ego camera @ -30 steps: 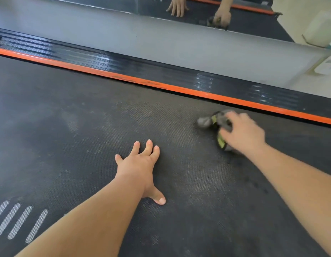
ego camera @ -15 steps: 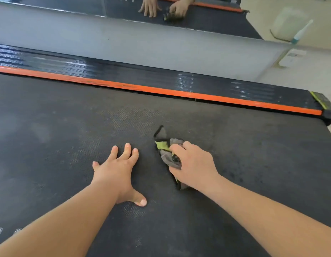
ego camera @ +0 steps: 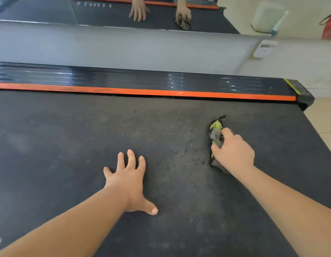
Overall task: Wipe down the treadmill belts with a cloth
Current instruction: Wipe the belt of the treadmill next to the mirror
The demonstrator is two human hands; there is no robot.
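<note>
Left hand (ego camera: 128, 179) flat, fingers spread, pressing on treadmill belt (ego camera: 68, 145). Right hand (ego camera: 233, 152) grips bunched grey-green cloth (ego camera: 215, 133) against belt, near orange side rail (ego camera: 142, 92).

R hand (ego camera: 233, 151) dragged the cloth (ego camera: 215, 134) back out to the right across the belt (ego camera: 86, 136). Half a sec ago it was just beside the L hand (ego camera: 127, 179), now well apart.

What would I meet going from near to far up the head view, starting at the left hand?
left hand → orange stripe → black side rail → grey wall strip → mirror
</note>
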